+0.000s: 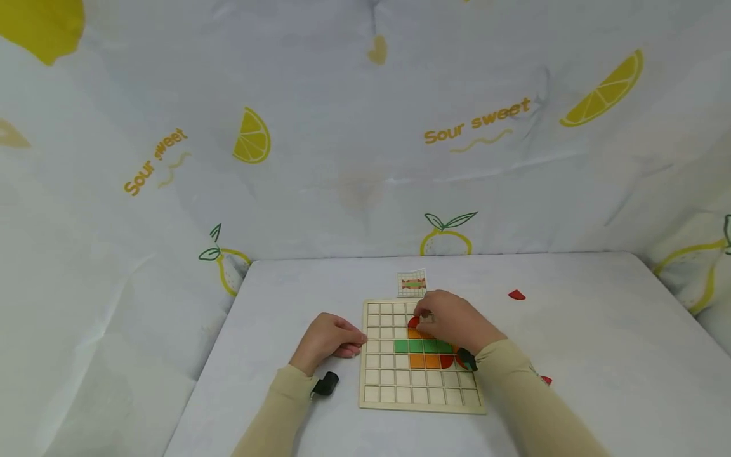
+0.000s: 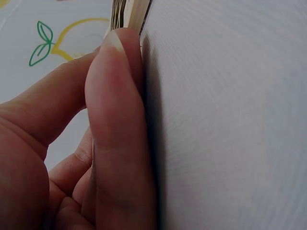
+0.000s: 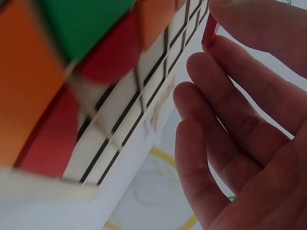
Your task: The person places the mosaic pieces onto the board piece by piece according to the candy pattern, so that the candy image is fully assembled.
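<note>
A wooden grid board (image 1: 388,377) lies on the table, with a row of green squares (image 1: 415,346) in it and orange squares (image 1: 425,361) above and below that row. Red rounded pieces (image 1: 447,362) sit beside the orange ones. Thumb and index finger of my left hand (image 1: 328,336) pinch the board's left edge. Over the board's upper right part, my right hand (image 1: 459,320) pinches a small red piece (image 3: 210,29) between thumb and index finger; its other fingers are loosely bent. This hand and wrist cover some of the board's right side.
Behind the board lies a small pattern card (image 1: 412,284) showing a coloured grid design. One loose red piece (image 1: 516,295) is on the table to the right. Another red piece (image 1: 546,380) shows partly past the right sleeve. A lemon-printed cloth (image 1: 342,209) hangs behind the table.
</note>
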`<state>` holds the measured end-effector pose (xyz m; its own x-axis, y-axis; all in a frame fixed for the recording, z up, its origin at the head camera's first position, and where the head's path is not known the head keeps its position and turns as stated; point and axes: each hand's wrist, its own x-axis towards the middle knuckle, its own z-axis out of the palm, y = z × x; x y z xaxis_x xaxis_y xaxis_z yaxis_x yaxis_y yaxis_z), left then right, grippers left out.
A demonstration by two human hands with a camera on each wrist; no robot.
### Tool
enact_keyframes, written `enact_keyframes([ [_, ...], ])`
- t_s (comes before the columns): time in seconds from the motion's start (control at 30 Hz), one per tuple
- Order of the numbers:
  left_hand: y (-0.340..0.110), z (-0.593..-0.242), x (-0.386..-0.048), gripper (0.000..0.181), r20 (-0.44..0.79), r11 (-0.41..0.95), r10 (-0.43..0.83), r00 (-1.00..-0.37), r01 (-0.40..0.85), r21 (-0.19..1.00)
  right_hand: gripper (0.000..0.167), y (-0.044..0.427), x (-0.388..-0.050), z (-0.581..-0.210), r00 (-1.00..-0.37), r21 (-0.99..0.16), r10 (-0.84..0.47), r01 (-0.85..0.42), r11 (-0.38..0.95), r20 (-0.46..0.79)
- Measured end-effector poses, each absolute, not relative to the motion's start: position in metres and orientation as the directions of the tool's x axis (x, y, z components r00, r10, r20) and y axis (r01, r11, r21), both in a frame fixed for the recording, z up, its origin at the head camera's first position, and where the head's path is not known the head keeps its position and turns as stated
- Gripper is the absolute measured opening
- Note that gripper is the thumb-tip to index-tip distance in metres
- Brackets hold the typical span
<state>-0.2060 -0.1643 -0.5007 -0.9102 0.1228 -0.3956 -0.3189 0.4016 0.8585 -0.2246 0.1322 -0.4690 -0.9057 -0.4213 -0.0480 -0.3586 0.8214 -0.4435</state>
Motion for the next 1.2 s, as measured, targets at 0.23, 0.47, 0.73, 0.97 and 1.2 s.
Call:
enact_keyframes([
  [0.23,-0.164,-0.500,-0.205,0.018,-0.392,0.406,0.124,-0.912,-0.313,0.858,0.008,0.111,-0.223,-0.473,-0.887,-0.415,-0.460,-0.404,0.815,-0.039],
  [0.47,-0.164,-0.501,-0.206,0.016,-0.393,0.400,0.122,-0.912,-0.317,0.860,0.011,0.107,-0.221,-0.477,-0.875,-0.390,-0.483,-0.436,0.811,-0.026],
  [0.73,-0.164,-0.501,-0.206,0.019,-0.397,0.393,0.118,-0.910,-0.325,0.860,0.013,0.105,-0.221,-0.477,-0.857,-0.356,-0.516,-0.481,0.801,-0.003],
  [0.97,-0.163,-0.501,-0.206,0.017,-0.397,0.396,0.116,-0.911,-0.324,0.859,0.004,0.104,-0.220,-0.477,-0.854,-0.365,-0.521,-0.485,0.795,0.000],
  [1.2,-0.164,-0.500,-0.206,0.016,-0.393,0.405,0.114,-0.912,-0.319,0.857,0.004,0.103,-0.220,-0.477,-0.854,-0.345,-0.521,-0.488,0.802,-0.005],
])
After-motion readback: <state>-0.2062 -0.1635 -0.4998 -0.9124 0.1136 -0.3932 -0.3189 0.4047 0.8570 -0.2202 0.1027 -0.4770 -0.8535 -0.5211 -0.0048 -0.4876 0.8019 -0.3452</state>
